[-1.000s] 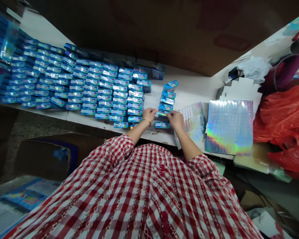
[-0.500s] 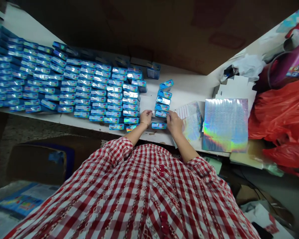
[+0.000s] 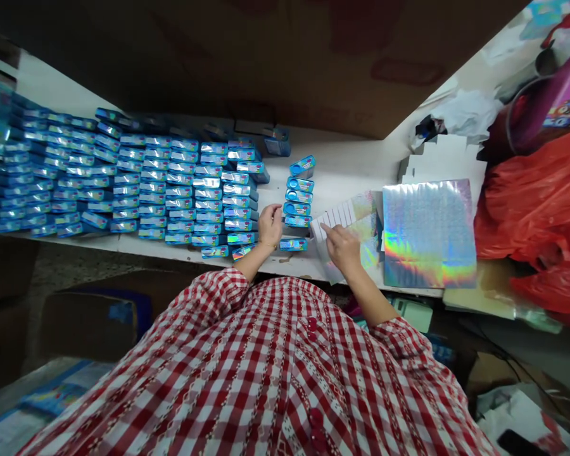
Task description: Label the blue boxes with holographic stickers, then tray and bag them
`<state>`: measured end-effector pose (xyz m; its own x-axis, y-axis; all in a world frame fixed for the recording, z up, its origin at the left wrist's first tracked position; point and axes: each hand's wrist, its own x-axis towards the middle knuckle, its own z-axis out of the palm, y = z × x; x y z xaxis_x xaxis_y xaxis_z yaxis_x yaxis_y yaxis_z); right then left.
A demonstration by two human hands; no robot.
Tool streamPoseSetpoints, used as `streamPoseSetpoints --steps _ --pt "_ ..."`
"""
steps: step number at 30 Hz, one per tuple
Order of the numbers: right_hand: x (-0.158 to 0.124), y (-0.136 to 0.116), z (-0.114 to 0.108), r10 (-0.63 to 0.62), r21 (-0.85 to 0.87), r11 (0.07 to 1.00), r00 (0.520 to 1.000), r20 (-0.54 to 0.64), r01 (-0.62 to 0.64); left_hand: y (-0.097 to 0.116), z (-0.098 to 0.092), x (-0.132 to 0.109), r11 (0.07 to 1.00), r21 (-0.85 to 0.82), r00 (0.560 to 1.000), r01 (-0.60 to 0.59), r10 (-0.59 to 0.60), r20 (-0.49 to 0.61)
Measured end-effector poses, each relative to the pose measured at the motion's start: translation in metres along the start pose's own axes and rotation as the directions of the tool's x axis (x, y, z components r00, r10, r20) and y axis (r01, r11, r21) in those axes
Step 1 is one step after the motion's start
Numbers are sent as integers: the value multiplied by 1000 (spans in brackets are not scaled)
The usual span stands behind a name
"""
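Note:
My right hand is over a sheet of stickers with white strips, its fingertips at the sheet's left end. The sheet's left edge looks bent up a little. My left hand is half curled with nothing visible in it, between the packed rows and a short column of small blue boxes. One more blue box lies at the near end of that column, apart from the others. Some of the column's box tops have a round or oval mark.
Many blue boxes stand in tight rows along the left of the white table. A large cardboard box looms behind. To the right are a shiny holographic sheet, white card pieces and a red plastic bag.
My right hand has left the near boxes and moved right onto the sticker sheet. My left hand has come slightly away from the column. The whole view has shifted a little.

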<state>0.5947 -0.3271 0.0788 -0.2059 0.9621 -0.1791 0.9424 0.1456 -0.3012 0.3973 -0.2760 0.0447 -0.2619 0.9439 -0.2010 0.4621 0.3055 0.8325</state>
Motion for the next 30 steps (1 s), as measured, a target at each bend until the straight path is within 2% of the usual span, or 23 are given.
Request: streamPoseSetpoints --steps 3,5,8,11,14,16,17,19,20,22,23,24,26,28,30 --pt "3 -12 8 -116 -3 993 987 113 117 -10 -4 -14 998 -30 997 50 -48 54" --pt "9 -22 18 -113 -24 993 983 148 118 -15 0 -18 994 -49 991 94 -89 97" --pt "16 -30 29 -76 -11 997 989 130 78 -23 9 -15 987 -65 982 147 -138 131" --pt "16 -22 29 -26 75 997 998 49 22 -28 8 -10 986 -52 979 160 -152 135" --pt "14 5 22 101 204 977 983 -155 -68 -17 0 -9 999 -10 992 39 -37 121" --pt "14 32 16 228 277 950 928 -295 -145 2 1 -9 988 40 980 -147 140 139" --pt "16 46 14 281 301 937 897 -341 -179 15 5 -8 966 72 957 -249 234 169" --pt "22 74 11 324 308 927 867 -378 -212 42 26 -3 896 140 885 -421 372 281" --pt "26 86 11 308 289 935 875 -373 -206 55 42 0 864 168 848 -475 398 350" --pt "39 103 10 232 216 962 916 -328 -166 75 78 11 817 232 784 -527 362 505" --pt "47 109 10 197 166 974 935 -295 -152 81 96 17 803 284 762 -524 293 577" --pt "54 113 10 172 112 983 951 -258 -148 84 113 22 800 347 755 -488 188 628" --pt "67 119 11 141 8 990 974 -176 -142 83 139 32 814 417 750 -404 34 661" --pt "75 125 11 94 -76 992 991 -99 -102 78 152 37 848 405 764 -342 0 645" --pt "76 132 12 25 -126 992 998 -50 -31 72 154 39 884 346 786 -313 37 617"
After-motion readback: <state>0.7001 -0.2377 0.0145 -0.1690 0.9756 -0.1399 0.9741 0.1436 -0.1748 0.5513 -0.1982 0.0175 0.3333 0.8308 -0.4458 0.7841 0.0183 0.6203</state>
